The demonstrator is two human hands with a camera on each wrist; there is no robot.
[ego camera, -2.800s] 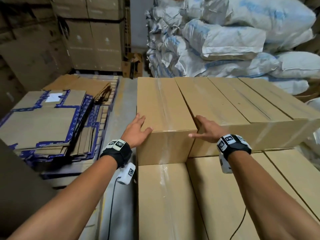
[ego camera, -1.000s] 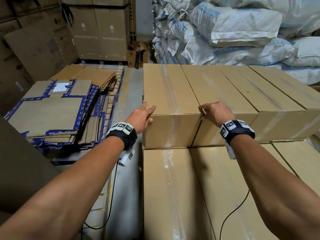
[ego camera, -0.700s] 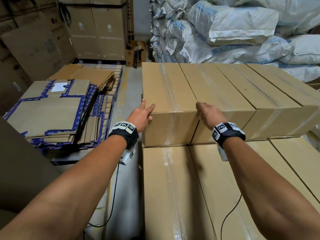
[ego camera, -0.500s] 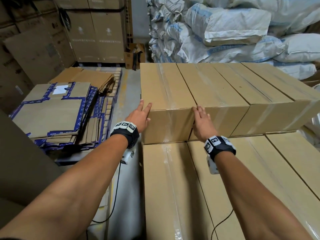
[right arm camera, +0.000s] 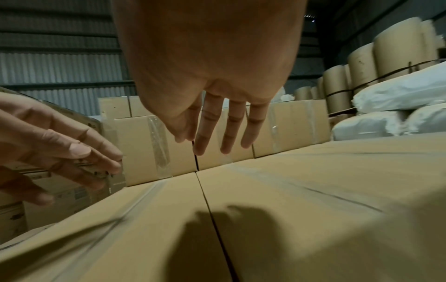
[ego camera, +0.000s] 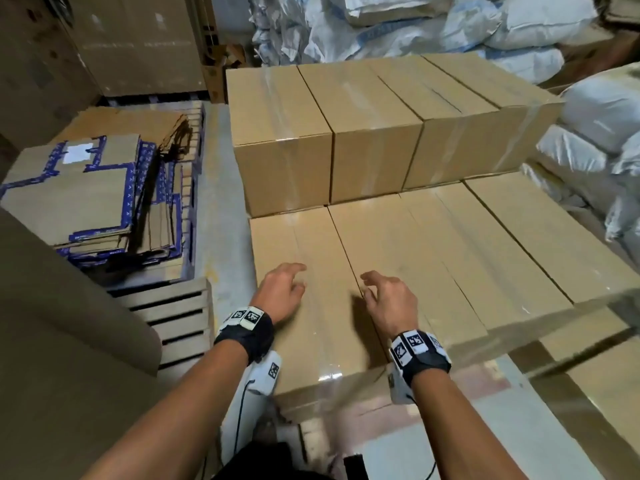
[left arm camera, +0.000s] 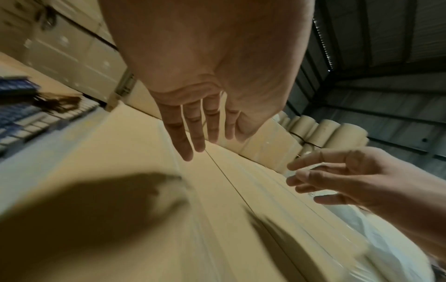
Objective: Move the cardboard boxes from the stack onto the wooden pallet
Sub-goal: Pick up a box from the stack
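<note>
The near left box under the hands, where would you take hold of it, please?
Probably the box by its two long sides: left hand on the exposed left face, right hand working its fingers into the seam against the neighbouring box.

Nearest cardboard box (left arm camera: 120, 238) blurred; right-hand boxes (ego camera: 595, 386) smeared, cut off.

Head view downward, wrist views forward – all sharing box tops (ego camera: 311, 258)

We see taped brown cardboard boxes (ego camera: 374, 109) stacked in stepped tiers, beside a slatted wooden pallet (ego camera: 173, 313).
</note>
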